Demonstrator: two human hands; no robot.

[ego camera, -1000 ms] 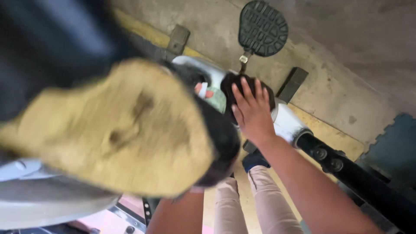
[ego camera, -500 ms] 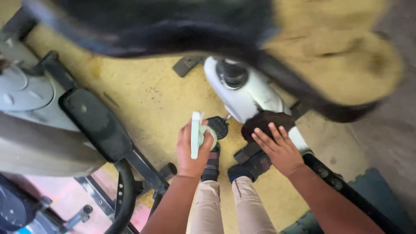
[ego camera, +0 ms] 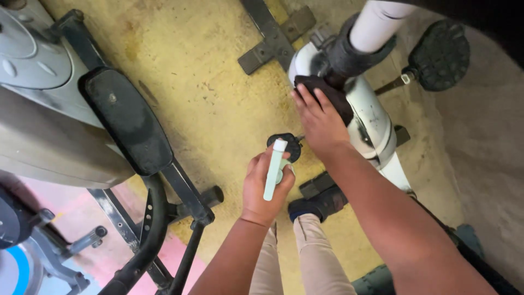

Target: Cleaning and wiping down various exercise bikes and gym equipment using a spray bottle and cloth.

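Two hands are busy: the left hand point(ego camera: 266, 188) wraps around a slim pale-green plastic spray bottle point(ego camera: 274, 168), likely light and rigid, best held mid-body, while the right hand point(ego camera: 319, 121) presses a soft, limp dark cloth point(ego camera: 326, 92) flat on the white exercise-bike frame point(ego camera: 372, 117).

Open yellow floor point(ego camera: 218, 104) between the elliptical's black foot pedal point(ego camera: 126, 120) on the left and the white exercise-bike body point(ego camera: 371, 117) on the right gives a wide lane for a hand. Upper edge is blocked by the grey floor bracket point(ego camera: 271, 38). Right of the bike, the round black pedal point(ego camera: 439, 54) sticks out on its crank and narrows that side.
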